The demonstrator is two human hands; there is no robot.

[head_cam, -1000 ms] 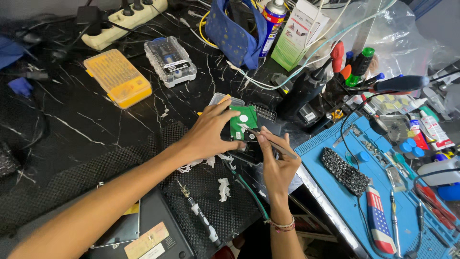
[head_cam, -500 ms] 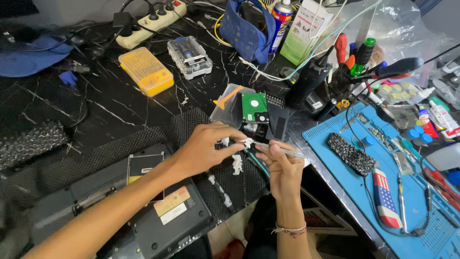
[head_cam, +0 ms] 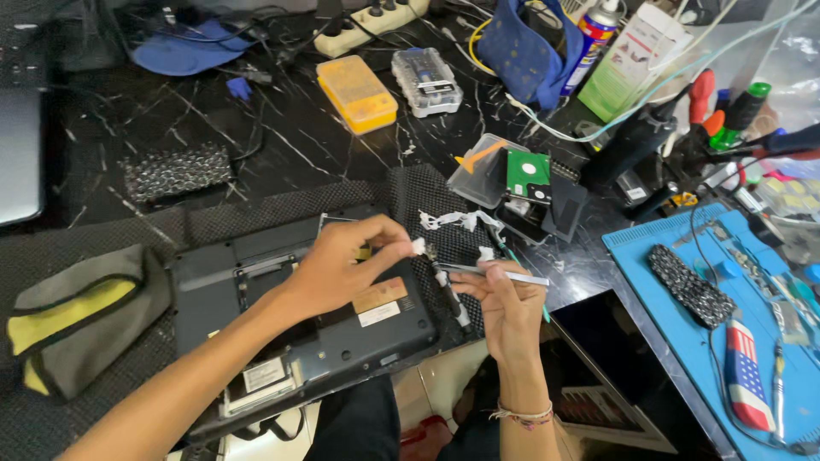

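Head view, looking down on a black marble-veined worktop (head_cam: 282, 145) partly covered by a black mesh mat (head_cam: 256, 213).

Left hand (head_cam: 346, 265): fingers curled, thumb and forefinger pinched shut on a small white scrap of tissue (head_cam: 418, 246). The hand is held just above the rear of an upturned black laptop (head_cam: 299, 324), whose underside with its labels faces up at the near edge of the worktop.

Right hand (head_cam: 504, 303): closed around a slim silver-handled tool (head_cam: 500, 273), gripped between thumb and fingers and lying nearly level, tip pointed left toward the tissue scrap. Tool tip and scrap are seen very near each other; contact cannot be told. A beaded bracelet (head_cam: 523, 416) is worn at the wrist.

More torn white tissue (head_cam: 457, 220) is strewn on the mat just beyond the hands. A bare hard drive (head_cam: 528, 175), green circuit board up, is propped behind it, beside a clear plastic box (head_cam: 483, 171).

Farther back: a yellow parts case (head_cam: 356, 92), a clear screwdriver-bit case (head_cam: 425, 81), a white power strip (head_cam: 380, 17), a blue cloth bag (head_cam: 525, 51).

Left edge: a grey and yellow pouch (head_cam: 77, 316). Right: a blue work mat (head_cam: 709, 341) carrying small tools and cables.
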